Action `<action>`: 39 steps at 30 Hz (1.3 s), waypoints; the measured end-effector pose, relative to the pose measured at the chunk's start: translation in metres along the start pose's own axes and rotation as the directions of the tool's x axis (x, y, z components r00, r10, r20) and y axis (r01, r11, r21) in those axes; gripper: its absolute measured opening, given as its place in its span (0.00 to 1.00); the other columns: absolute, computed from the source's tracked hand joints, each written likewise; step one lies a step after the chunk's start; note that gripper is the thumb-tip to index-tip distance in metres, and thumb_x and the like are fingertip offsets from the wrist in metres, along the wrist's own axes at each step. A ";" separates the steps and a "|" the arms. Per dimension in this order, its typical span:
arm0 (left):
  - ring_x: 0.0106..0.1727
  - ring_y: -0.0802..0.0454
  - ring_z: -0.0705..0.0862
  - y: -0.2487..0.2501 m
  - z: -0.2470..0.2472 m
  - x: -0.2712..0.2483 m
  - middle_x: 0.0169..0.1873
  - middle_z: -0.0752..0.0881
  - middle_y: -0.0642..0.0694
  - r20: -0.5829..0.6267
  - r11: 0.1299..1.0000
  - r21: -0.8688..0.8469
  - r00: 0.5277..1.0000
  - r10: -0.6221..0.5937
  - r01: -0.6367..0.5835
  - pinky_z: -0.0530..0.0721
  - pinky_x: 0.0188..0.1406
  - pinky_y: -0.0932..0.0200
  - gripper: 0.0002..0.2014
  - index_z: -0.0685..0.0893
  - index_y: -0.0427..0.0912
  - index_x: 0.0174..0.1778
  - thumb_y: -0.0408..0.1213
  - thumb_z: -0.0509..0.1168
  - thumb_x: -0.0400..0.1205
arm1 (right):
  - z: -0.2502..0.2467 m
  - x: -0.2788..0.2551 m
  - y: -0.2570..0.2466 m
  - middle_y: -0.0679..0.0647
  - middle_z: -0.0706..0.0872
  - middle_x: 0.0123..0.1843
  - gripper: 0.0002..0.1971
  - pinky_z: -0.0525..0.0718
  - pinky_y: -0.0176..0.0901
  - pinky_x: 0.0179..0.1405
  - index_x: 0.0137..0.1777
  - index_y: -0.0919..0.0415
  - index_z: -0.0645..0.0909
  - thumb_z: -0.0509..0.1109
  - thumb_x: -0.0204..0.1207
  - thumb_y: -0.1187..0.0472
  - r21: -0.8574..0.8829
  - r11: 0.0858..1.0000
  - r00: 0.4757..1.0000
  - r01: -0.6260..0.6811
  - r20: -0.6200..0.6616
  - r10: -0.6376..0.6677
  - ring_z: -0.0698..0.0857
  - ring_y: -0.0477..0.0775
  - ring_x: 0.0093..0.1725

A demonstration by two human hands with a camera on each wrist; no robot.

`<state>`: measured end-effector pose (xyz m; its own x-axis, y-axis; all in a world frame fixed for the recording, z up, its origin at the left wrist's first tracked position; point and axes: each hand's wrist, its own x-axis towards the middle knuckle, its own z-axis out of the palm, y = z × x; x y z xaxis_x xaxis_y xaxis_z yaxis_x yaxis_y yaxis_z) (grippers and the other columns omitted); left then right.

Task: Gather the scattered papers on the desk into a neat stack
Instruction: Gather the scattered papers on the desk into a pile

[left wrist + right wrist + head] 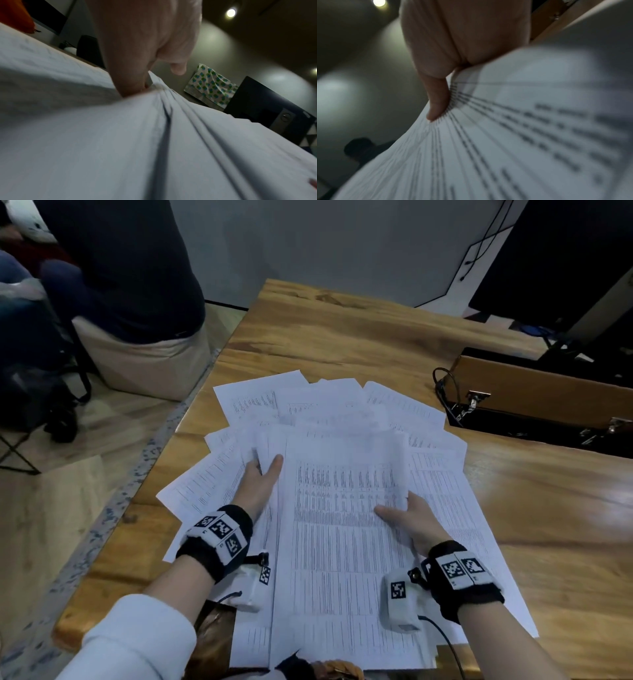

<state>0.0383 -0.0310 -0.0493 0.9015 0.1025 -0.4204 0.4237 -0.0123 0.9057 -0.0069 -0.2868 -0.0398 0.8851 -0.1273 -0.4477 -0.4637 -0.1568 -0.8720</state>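
Observation:
Many white printed sheets lie fanned and overlapping on the wooden desk (342, 337). A thick top bundle of papers (342, 525) runs from the near edge toward the middle. My left hand (265, 465) grips its upper left part, thumb on top and fingers tucked between sheets; in the left wrist view a fingertip (130, 89) digs into the paper (154, 148). My right hand (394, 506) pinches the bundle's right edge, with the thumb (436, 102) pressed onto the printed page (522, 135) and the fingers hidden beneath. Loose sheets (260, 402) spread beyond the bundle.
An open wooden case (534, 395) with metal clasps and a black cable (445, 392) stands at the right. The desk's left edge drops to the floor, where a person (137, 268) sits on a beige cushion. A dark monitor (565, 251) is at the far right.

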 end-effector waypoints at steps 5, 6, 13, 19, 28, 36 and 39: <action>0.62 0.45 0.85 -0.005 -0.013 -0.007 0.63 0.86 0.46 0.136 0.994 0.076 0.987 -0.087 0.077 0.79 0.68 0.42 0.39 0.77 0.42 0.69 0.60 0.73 0.65 | 0.008 0.000 -0.001 0.61 0.90 0.52 0.12 0.89 0.48 0.49 0.57 0.65 0.81 0.70 0.74 0.74 0.196 0.978 0.998 0.068 0.003 -0.070 0.92 0.56 0.49; 0.61 0.45 0.85 -0.008 -0.014 -0.006 0.62 0.86 0.45 0.137 0.990 0.113 0.986 -0.099 0.084 0.80 0.68 0.42 0.38 0.77 0.42 0.69 0.54 0.76 0.65 | 0.010 0.001 -0.002 0.61 0.90 0.53 0.13 0.88 0.49 0.52 0.57 0.64 0.81 0.69 0.74 0.74 0.205 0.976 0.997 0.077 0.012 -0.081 0.91 0.56 0.50; 0.57 0.42 0.84 0.001 -0.020 -0.007 0.54 0.85 0.40 0.026 0.995 0.100 0.999 -0.021 0.018 0.80 0.62 0.48 0.18 0.79 0.34 0.63 0.30 0.69 0.77 | -0.013 0.011 -0.008 0.56 0.86 0.57 0.16 0.81 0.41 0.53 0.64 0.65 0.80 0.64 0.81 0.58 -0.274 0.955 0.958 0.110 -0.229 -0.176 0.84 0.49 0.54; 0.56 0.40 0.82 0.000 -0.043 0.003 0.53 0.84 0.36 -0.119 0.972 0.235 0.992 0.036 -0.007 0.76 0.54 0.52 0.15 0.78 0.30 0.62 0.33 0.63 0.81 | -0.080 0.025 0.022 0.66 0.68 0.73 0.41 0.65 0.67 0.75 0.72 0.63 0.66 0.72 0.67 0.38 -0.600 0.684 0.852 -0.415 -0.520 0.062 0.65 0.67 0.74; 0.72 0.42 0.77 0.003 -0.027 -0.003 0.70 0.79 0.40 0.109 0.987 0.125 0.988 -0.113 0.099 0.71 0.71 0.51 0.23 0.68 0.33 0.76 0.34 0.59 0.84 | -0.072 0.036 0.019 0.69 0.74 0.69 0.32 0.77 0.61 0.67 0.69 0.70 0.68 0.75 0.71 0.54 -0.572 0.746 0.864 -0.341 -0.504 0.009 0.74 0.69 0.68; 0.74 0.41 0.74 0.003 -0.018 -0.003 0.74 0.76 0.39 0.146 0.980 0.175 0.982 -0.123 0.097 0.67 0.77 0.46 0.24 0.68 0.34 0.77 0.33 0.59 0.84 | -0.065 0.027 0.018 0.68 0.63 0.70 0.30 0.69 0.60 0.69 0.68 0.69 0.70 0.70 0.74 0.48 -0.601 0.665 0.812 -0.443 -0.584 0.013 0.64 0.67 0.70; 0.72 0.43 0.75 0.001 -0.016 -0.003 0.72 0.77 0.44 0.144 0.969 0.236 0.983 -0.111 0.075 0.69 0.72 0.50 0.23 0.70 0.34 0.75 0.36 0.59 0.84 | -0.066 0.025 0.019 0.65 0.64 0.69 0.32 0.65 0.59 0.70 0.64 0.68 0.73 0.69 0.72 0.41 -0.672 0.571 0.811 -0.471 -0.585 -0.020 0.65 0.64 0.69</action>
<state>0.0345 -0.0150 -0.0461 0.8521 -0.0412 -0.5217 0.4987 -0.2386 0.8333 0.0041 -0.3578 -0.0542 0.7030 -0.6728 -0.2304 -0.7091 -0.6880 -0.1546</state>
